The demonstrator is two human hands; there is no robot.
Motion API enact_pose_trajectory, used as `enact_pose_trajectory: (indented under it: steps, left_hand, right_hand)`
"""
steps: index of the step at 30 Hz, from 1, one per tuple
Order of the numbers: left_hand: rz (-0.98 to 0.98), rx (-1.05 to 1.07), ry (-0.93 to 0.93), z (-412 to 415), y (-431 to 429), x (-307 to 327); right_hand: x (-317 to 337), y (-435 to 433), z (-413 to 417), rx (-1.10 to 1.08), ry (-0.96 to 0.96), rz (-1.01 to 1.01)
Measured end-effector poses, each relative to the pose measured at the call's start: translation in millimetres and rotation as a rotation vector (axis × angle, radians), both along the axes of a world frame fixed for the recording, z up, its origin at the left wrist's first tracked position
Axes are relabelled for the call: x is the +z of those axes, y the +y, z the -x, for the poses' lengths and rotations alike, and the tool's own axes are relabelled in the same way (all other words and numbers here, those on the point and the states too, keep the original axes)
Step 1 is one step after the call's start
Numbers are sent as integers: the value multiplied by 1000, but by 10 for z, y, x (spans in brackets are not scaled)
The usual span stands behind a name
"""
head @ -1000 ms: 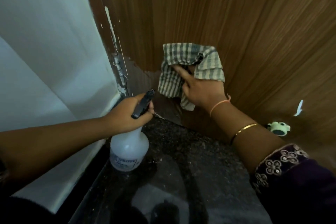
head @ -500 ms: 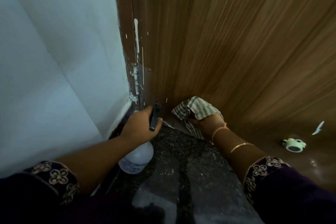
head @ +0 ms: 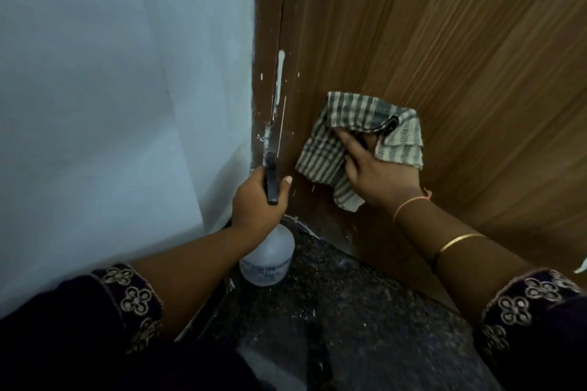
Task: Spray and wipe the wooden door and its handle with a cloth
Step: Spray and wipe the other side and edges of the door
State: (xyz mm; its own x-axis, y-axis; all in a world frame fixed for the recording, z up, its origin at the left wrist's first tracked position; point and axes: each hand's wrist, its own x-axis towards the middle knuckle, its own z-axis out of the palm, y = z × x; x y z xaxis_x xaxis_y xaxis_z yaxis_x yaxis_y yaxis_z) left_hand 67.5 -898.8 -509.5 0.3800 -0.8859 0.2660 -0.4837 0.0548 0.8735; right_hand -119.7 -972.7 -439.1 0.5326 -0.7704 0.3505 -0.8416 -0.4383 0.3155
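- Two hands work low on the brown wood-grain door (head: 444, 57). The right hand (head: 378, 174) presses a green-and-white checked cloth (head: 324, 152) against the panel with nearly straight fingers, their tips tucked under a fold. The left hand (head: 257, 203) is curled tight round the neck of a translucent white plastic spray bottle (head: 268, 259), whose black trigger head (head: 271, 182) points up along the hinge edge.
- One risk is the cloth slipping. Only pressure pins it, and a loose corner hangs below the palm, so a lighter push may let it slide down to the dark speckled stone floor (head: 365, 311).
- Another is a misdirected spray. The nozzle sits just beside the dark brown door frame (head: 265, 41) and near the pale blue-white wall (head: 111, 89). A squeeze from here probably wets the frame or the wall rather than the panel.
- Liquid running down the door could pool on the floor around the bottle and make it slippery for a person crouched this close.
- The white paint splashes (head: 280, 73) along the frame edge likely resist a damp cloth. Hard rubbing there may scuff the finish without lifting them.
- The handle is out of view, so it looks beyond reach from this low position. Stopping at the bottom corner would leave that part of the job undone.
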Motion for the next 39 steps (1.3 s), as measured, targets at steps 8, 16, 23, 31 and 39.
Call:
enact_pose_trajectory:
  steps: [8,16,23,31,39]
  left_hand:
    - [-58,215,38,-182,-23,84]
    - [-52,390,97,-207,-45,-154]
    - [-17,306,101,-110,-113,-188]
    - [-47,310,115,-122,-133,-278]
    - [-72,367,86,-167,-147,-296]
  right_hand:
    - [208,-369,-932,67,46,89]
    - [-377,-627,-1218,330,284,246]
    - [-625,-623,-1229,472,252,192]
    - [140,-663,-1169,356,3,528]
    - [-536,-611,-921,437,202,401]
